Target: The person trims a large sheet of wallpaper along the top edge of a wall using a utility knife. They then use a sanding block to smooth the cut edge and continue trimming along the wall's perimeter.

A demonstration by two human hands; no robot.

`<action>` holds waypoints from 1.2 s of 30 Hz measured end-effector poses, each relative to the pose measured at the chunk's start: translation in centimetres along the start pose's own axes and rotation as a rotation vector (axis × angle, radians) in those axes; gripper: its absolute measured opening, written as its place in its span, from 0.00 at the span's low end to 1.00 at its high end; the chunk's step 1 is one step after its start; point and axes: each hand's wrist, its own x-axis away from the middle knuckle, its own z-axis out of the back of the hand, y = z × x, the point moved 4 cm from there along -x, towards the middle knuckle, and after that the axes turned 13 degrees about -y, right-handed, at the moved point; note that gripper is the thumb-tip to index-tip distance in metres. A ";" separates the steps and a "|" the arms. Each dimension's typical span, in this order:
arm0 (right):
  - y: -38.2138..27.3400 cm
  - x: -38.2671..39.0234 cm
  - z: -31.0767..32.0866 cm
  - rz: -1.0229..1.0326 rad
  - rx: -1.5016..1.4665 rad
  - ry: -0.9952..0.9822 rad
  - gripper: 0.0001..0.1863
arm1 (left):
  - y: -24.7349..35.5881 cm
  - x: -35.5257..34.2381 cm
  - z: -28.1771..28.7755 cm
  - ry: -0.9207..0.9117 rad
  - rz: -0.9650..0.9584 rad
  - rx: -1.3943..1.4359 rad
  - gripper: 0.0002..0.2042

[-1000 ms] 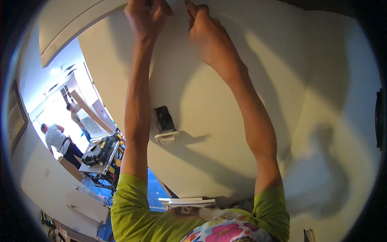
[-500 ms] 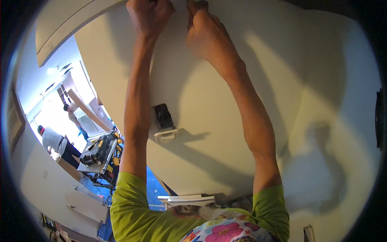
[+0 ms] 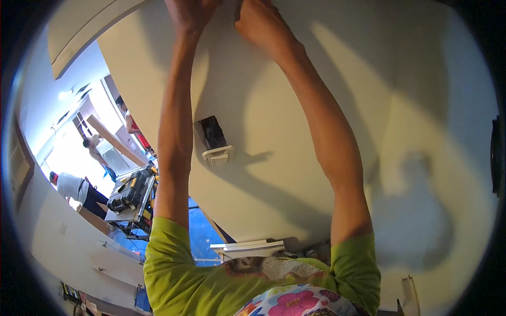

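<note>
Both my arms, in lime-green sleeves, reach up along a cream wall (image 3: 274, 158). My left hand (image 3: 192, 15) is at the top edge of the head view, its fingers curled and mostly cut off by the frame. Just right of it, my right hand (image 3: 266, 26) is closed, with its fingertips near the top edge. Whatever either hand holds is hidden or out of view. Below them, between my forearms, a dark rectangular opening (image 3: 212, 132) shows in the wall, with a small white fitting (image 3: 217, 156) at its lower edge.
At left, a black toolbox (image 3: 129, 189) sits on a work table over blue floor covering (image 3: 203, 231). Beyond it are a bending person (image 3: 74, 187), another beside a long board (image 3: 116, 139), and a third in red (image 3: 138, 131). White boards (image 3: 247, 248) lie below me.
My hands have shifted slightly up and left, further past the top edge. A person in red has come into view at left. The view has tilted a little.
</note>
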 end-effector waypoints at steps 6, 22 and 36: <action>0.6 -0.8 -1.1 0.056 0.057 0.082 0.29 | 0.5 -0.2 0.1 -0.161 0.082 -0.056 0.04; 1.9 -1.5 0.4 -0.068 0.042 -0.078 0.19 | -1.4 -0.5 -0.4 -0.075 0.103 -0.035 0.07; -0.5 0.9 -0.5 0.050 0.549 0.149 0.13 | -0.2 -0.6 -0.5 -0.097 -0.285 -0.048 0.07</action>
